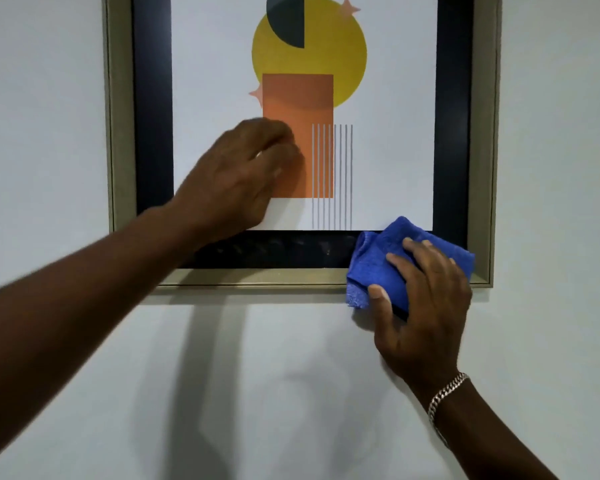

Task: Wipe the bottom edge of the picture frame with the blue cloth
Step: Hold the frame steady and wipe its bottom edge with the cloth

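Observation:
A picture frame (122,133) with a pale gold rim and a black inner border hangs on the wall, holding an abstract print. Its bottom edge (257,277) runs across the middle of the view. My right hand (425,306) presses a bunched blue cloth (378,261) against the right end of that bottom edge, near the lower right corner. The cloth covers the rim and part of the black border there. My left hand (236,178) lies against the glass over the print, fingers curled and slightly blurred, holding nothing.
Plain white wall (291,393) surrounds the frame, with shadows of my arms below it. A silver chain bracelet (445,396) sits on my right wrist. The black border shows faint smudges (257,247) left of the cloth.

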A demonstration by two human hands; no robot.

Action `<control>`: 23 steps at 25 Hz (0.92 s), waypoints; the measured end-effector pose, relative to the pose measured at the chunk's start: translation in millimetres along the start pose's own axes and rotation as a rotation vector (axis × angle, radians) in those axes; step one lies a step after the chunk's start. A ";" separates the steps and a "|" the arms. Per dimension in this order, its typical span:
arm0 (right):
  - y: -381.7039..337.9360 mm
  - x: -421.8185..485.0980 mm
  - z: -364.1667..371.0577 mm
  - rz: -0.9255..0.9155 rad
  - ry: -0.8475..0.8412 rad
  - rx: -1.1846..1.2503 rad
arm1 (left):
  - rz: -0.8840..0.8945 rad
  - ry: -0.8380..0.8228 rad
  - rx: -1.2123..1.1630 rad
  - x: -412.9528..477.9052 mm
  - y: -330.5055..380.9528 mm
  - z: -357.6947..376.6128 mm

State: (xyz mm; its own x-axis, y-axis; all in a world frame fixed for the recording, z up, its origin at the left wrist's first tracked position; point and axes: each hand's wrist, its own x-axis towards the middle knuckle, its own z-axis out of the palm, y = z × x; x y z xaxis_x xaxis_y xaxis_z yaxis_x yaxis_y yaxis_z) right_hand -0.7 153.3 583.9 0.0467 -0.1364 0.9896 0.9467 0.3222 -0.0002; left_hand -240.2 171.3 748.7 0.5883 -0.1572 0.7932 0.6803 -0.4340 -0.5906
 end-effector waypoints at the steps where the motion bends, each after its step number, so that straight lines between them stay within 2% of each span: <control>1: -6.8 4.1 5.6 0.055 0.035 -0.003 | 0.073 -0.064 0.043 3.3 -13.7 -1.4; 3: -16.0 1.1 15.5 0.069 0.075 -0.027 | 0.174 -0.190 0.121 6.0 -33.0 -1.6; 5: -8.8 -7.9 16.7 -0.045 0.082 -0.052 | 0.201 -0.231 0.191 7.3 -43.1 2.4; 7: -0.7 -8.0 18.2 -0.059 0.110 -0.072 | 0.203 -0.225 0.241 6.1 -45.1 7.4; 10: -12.2 1.5 34.8 0.060 0.216 -0.060 | 0.224 -0.195 0.273 7.3 -45.4 9.4; 14: -2.0 -16.3 27.8 -0.078 0.185 -0.068 | 0.233 -0.169 0.276 5.7 -44.5 12.4; 18: -17.7 3.1 42.7 0.173 0.331 -0.079 | 0.227 -0.174 0.279 5.4 -42.7 10.5; 19: -25.0 2.1 47.1 0.169 0.337 -0.080 | 0.231 -0.172 0.280 6.0 -42.2 10.6; 22: -17.8 -16.2 40.8 -0.008 0.242 -0.071 | 0.242 -0.165 0.296 1.0 -42.2 11.6; 23: -13.5 -15.5 38.0 0.001 0.230 -0.074 | 0.243 -0.160 0.304 -1.3 -42.4 11.8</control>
State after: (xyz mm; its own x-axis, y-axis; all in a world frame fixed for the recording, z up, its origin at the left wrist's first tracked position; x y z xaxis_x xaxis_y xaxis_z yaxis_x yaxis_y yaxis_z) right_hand -26.3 186.6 574.0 0.1110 -0.3487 0.9307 0.9669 0.2543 -0.0201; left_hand -264.6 200.4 770.9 0.7918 -0.0727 0.6065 0.5972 -0.1162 -0.7936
